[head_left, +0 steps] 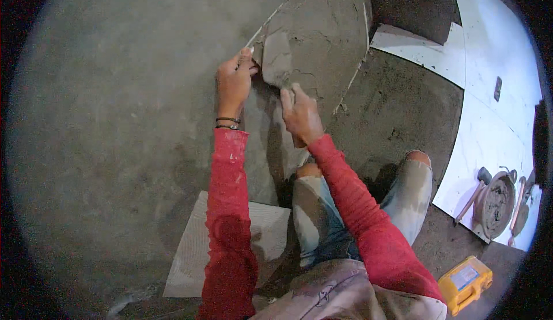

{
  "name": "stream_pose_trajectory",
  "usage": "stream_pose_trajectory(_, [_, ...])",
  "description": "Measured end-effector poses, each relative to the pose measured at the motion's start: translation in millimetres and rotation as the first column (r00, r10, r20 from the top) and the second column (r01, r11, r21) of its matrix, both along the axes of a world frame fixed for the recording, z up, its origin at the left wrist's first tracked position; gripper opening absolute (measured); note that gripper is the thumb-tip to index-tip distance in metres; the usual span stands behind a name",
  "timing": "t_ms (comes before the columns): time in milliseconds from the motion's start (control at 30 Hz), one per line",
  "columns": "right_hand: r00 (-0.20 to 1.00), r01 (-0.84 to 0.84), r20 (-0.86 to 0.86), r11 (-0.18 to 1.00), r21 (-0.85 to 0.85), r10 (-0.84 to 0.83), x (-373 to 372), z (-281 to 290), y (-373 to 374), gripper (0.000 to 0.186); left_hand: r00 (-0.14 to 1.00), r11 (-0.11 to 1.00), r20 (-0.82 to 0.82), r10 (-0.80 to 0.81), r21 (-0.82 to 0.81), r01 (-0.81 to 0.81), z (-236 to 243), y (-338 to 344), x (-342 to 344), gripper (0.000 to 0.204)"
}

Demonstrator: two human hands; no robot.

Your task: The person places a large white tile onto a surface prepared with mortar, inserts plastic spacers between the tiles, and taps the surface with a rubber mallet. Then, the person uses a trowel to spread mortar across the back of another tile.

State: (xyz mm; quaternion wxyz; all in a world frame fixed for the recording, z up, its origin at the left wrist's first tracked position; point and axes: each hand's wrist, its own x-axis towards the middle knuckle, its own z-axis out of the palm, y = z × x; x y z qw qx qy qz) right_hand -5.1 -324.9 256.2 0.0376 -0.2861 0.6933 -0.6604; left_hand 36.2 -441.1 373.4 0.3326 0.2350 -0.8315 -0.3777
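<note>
A trowel (pixel 277 61) loaded with mortar is held just ahead of the right hand (pixel 300 114), whose fingers are clamped on its handle. The left hand (pixel 233 84) is set beside the blade, fingers together. Bare floor (pixel 115 118) is seen leftward; white tiles (pixel 489 90) lie well right.

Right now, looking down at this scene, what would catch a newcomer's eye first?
The bright red sleeves reaching up the middle, with the right hand gripping a trowel loaded with grey mortar and the left hand beside its blade. At lower right a yellow case stands out; white tiles line the right side.
</note>
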Motion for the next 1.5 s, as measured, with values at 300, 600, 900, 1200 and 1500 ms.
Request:
stream_pose_trajectory(300, [0.973,0.059,-0.228,0.997,0.053,-0.046,-43,-4,42,0.027,1.000,0.997,0.004,0.008,-0.071,-0.008,-3,-1,-5,0.050])
stream_pose_trajectory(600, [0.957,-0.241,-0.167,0.970,-0.013,0.236,-81,49,48,0.036,0.971,0.932,0.193,0.142,-0.357,-0.065,7,0,0,0.052])
stream_pose_trajectory(900, [0.991,0.084,-0.088,0.984,-0.160,-0.099,-77,-48,-4,0.037,0.997,0.999,0.067,-0.024,-0.040,0.027,-8,-10,0,0.047])
stream_pose_trajectory(1200, [0.995,-0.036,-0.087,0.992,0.124,0.047,-4,-86,3,0.027,0.990,0.984,0.140,-0.014,-0.173,0.039,5,-12,-10,0.048])
stream_pose_trajectory(1500, [0.969,-0.045,0.244,0.995,0.087,0.023,-2,-328,94,0.027,0.989,0.998,0.140,0.038,-0.053,-0.031,17,35,-7,0.049])
